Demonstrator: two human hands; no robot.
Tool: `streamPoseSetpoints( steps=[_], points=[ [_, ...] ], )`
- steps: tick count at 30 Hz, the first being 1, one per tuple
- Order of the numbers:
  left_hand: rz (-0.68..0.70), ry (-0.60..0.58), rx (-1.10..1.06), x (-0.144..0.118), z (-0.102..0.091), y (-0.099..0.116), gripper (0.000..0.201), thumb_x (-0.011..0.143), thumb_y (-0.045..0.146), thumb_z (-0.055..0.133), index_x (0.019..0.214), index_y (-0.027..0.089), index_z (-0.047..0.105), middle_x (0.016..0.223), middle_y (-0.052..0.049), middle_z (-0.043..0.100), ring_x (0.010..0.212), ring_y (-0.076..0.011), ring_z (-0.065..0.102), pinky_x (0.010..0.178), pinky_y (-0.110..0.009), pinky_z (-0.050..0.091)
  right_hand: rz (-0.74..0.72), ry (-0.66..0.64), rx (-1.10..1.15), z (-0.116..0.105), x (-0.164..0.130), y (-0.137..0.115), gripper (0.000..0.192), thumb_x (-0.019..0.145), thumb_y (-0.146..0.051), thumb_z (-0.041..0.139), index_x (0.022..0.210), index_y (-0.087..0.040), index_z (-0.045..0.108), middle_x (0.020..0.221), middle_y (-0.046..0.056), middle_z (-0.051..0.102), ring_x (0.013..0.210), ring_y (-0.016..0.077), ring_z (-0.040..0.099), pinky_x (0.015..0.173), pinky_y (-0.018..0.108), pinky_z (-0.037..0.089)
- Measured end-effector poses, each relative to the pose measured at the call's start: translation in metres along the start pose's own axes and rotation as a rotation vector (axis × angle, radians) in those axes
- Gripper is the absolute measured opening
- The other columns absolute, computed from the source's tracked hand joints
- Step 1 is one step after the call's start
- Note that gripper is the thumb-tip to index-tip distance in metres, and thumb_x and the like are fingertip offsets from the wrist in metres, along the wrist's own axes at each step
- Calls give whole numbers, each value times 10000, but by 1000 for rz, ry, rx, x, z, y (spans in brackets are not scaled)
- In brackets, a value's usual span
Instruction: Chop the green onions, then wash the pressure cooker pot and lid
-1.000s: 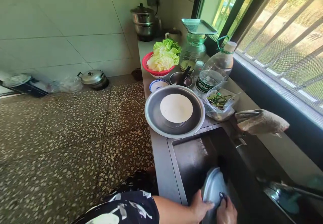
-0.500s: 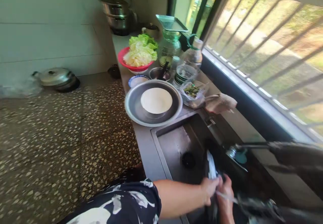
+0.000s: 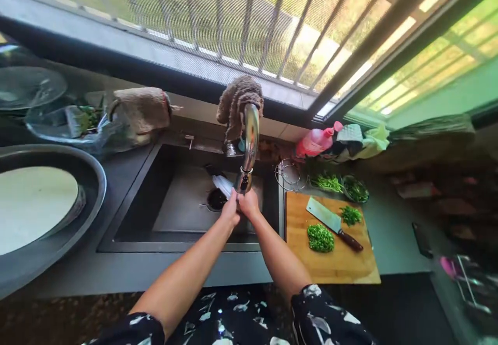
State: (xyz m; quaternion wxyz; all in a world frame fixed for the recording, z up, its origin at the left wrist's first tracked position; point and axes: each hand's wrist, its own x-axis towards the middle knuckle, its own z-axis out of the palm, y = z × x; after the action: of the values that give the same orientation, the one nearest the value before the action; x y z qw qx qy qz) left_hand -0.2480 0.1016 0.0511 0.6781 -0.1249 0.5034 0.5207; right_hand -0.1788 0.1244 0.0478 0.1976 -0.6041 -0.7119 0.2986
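Note:
Both my hands are together over the sink (image 3: pixel 167 215), just below the spout of the metal faucet (image 3: pixel 251 137). My left hand (image 3: pixel 230 208) is closed, and a whitish, elongated thing (image 3: pixel 222 184) extends from its fingertips toward the back of the basin; its kind I cannot make out. Pressed close beside it, my right hand (image 3: pixel 249 203) has its fingers curled in below the spout, and what they grip is hidden. The dark drain (image 3: pixel 216 199) lies just left of my hands.
Right of the sink, a cutting board (image 3: pixel 330 270) holds a cleaver (image 3: pixel 324 214) and chopped greens (image 3: pixel 320 237). Behind it stand a wire rack (image 3: pixel 290 175) and a pink bottle (image 3: pixel 314 142). A large metal basin (image 3: pixel 99 179) is at left; a brown cloth (image 3: pixel 240 98) drapes behind the faucet.
My view has swung right from the counter's left end to face the sink, bringing the faucet and cutting board into sight. Both hands remain close together over the sink.

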Motion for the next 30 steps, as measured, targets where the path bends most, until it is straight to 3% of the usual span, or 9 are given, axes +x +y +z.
streamPoseSetpoints(
  steps=[3, 6, 8, 11, 15, 20, 24, 27, 30],
  points=[
    [85, 50, 59, 0, 1, 5, 286, 835, 407, 571, 742, 140, 617, 641, -32, 637, 608, -125, 610, 623, -231, 499, -120, 57, 184, 0, -31, 12, 308, 798, -163, 524, 1087, -202, 626, 1137, 67, 622, 1107, 208, 532, 985, 355, 408],
    [96, 35, 154, -3, -2, -1, 305, 833, 440, 564, 841, 141, 622, 649, -9, 629, 591, -122, 599, 577, -228, 479, -55, 129, 256, -2, -40, 25, 344, 802, -146, 524, 1132, -172, 618, 1211, 93, 573, 1166, 192, 496, 1031, 337, 376],
    [70, -36, 227, -9, -10, -11, 386, 830, 519, 530, 930, 158, 621, 708, -27, 653, 630, -146, 617, 570, -248, 479, -35, 114, 258, -2, -24, 27, 324, 810, -139, 522, 1116, -143, 627, 1190, 100, 579, 1132, 175, 514, 1015, 301, 386],
    [29, -155, 288, -15, -19, -21, 450, 827, 580, 486, 1001, 185, 614, 822, -75, 680, 712, -174, 637, 601, -272, 490, -162, -64, 240, 0, 22, 15, 291, 811, -133, 537, 1084, -127, 637, 1130, 50, 615, 1062, 144, 542, 958, 242, 409],
    [-11, -277, 253, -16, -10, -7, 338, 862, 469, 504, 956, 168, 626, 864, -96, 679, 745, -197, 636, 637, -307, 501, -126, -193, 194, 0, 61, 0, 318, 844, -140, 491, 1131, -50, 595, 1036, 14, 636, 981, 143, 569, 893, 255, 431],
    [22, -328, 177, -12, 16, 28, 237, 862, 300, 474, 884, 130, 638, 774, -91, 664, 773, -204, 628, 706, -329, 511, -150, -30, 136, -19, 3, 14, 474, 789, -247, 614, 1241, -138, 517, 1218, 85, 561, 1132, 175, 507, 999, 281, 392],
    [21, -407, 364, -10, 12, 33, 192, 767, 303, 565, 823, 133, 634, 793, -102, 675, 826, -229, 634, 756, -360, 503, -23, -51, -175, -30, -42, 19, 691, 712, -180, 666, 1347, -184, 394, 1273, 142, 462, 1091, 237, 527, 924, 346, 456],
    [160, -279, 791, -5, -10, 41, 293, 710, 380, 621, 852, 125, 634, 839, -115, 683, 881, -268, 631, 796, -389, 484, 52, -73, -270, -33, -38, 21, 641, 726, -98, 585, 1329, -241, 419, 1196, 102, 495, 994, 211, 571, 861, 319, 477],
    [463, 24, 1146, 6, -39, 69, 533, 701, 425, 625, 1125, 107, 571, 1108, -171, 628, 1098, -317, 543, 935, -432, 402, 59, 36, -154, -34, -12, 27, 543, 726, -76, 534, 1248, -223, 509, 1118, 61, 554, 993, 177, 571, 887, 274, 457]
  ],
)
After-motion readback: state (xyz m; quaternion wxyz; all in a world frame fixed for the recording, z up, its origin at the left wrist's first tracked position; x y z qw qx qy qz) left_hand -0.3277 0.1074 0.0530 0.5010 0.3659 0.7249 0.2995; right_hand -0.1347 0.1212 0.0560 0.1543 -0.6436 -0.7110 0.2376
